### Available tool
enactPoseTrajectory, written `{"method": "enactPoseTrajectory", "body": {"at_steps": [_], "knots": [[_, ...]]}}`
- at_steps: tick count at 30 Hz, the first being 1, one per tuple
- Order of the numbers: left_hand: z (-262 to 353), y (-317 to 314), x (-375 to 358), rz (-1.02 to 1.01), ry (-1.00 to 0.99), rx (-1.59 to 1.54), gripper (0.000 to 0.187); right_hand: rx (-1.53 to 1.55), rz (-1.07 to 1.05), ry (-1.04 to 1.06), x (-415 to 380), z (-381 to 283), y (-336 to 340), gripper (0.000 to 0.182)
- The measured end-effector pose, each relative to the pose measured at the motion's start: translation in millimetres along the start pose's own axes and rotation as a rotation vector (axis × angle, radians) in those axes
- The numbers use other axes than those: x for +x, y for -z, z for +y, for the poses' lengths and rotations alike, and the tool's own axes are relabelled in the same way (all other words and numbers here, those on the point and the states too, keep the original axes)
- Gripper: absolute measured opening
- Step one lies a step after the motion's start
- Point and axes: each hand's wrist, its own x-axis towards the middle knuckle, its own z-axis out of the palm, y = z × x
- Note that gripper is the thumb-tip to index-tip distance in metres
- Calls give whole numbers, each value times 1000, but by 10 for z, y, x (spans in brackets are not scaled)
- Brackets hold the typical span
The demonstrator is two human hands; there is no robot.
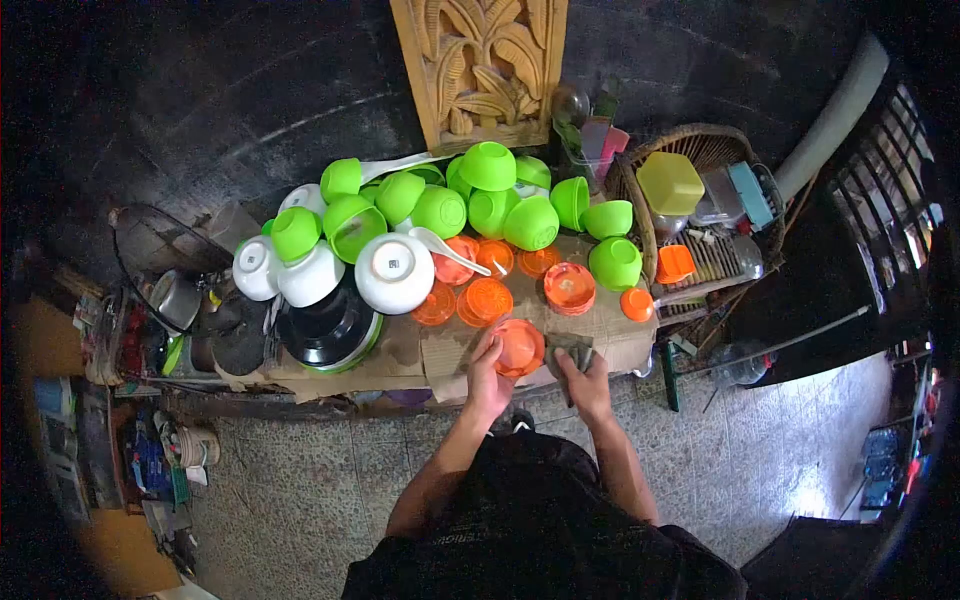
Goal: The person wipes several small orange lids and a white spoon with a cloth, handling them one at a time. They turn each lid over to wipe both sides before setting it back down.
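Observation:
My left hand [488, 375] grips the edge of a small orange dish [520, 347], held up over the front edge of the table. Just to its right, my right hand [585, 382] is closed on a dark grey-green cloth [572, 356]. Beyond my hands lies a stack of orange dishes [569, 287]. More orange dishes [487, 300] rest to the left of that stack. An upturned white bowl [395, 273] sits farther left, with a white spoon [448, 250] beside it. Behind these, several green bowls [490, 166] are piled up.
Cardboard [440, 362] covers the table. A black bowl [330, 325] stands at the front left, and a metal pot [178, 298] farther left. To the right is a wicker rack [645, 215] with a yellow container [669, 183]. A carved wooden panel [485, 70] leans at the back.

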Motion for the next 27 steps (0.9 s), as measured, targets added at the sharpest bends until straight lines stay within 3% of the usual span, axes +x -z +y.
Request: {"method": "enactPoseTrajectory", "body": {"at_steps": [3, 8, 10, 13, 19, 21, 27], "knots": [[34, -62, 46, -50, 43, -63, 47, 8, 108, 135, 48, -16, 108, 25], [-87, -3, 249, -89, 165, -114, 50, -274, 158, 210, 118, -311, 106, 21], [-186, 84, 312, -85, 202, -92, 51, -545, 202, 588, 231, -264, 28, 27], [-276, 134, 387, -79, 219, -62, 52, -757, 110, 696, 245, -290, -174, 42], [-187, -36, 333, -103, 18, 95, 59, -780, -28, 646, 143, -145, -411, 57], [-184, -12, 339, -135, 74, 20, 61, -775, -104, 813, 79, -121, -400, 60], [-130, -127, 298, -99, 136, 33, 67, -784, -233, 754, -67, -208, -183, 59]]}}
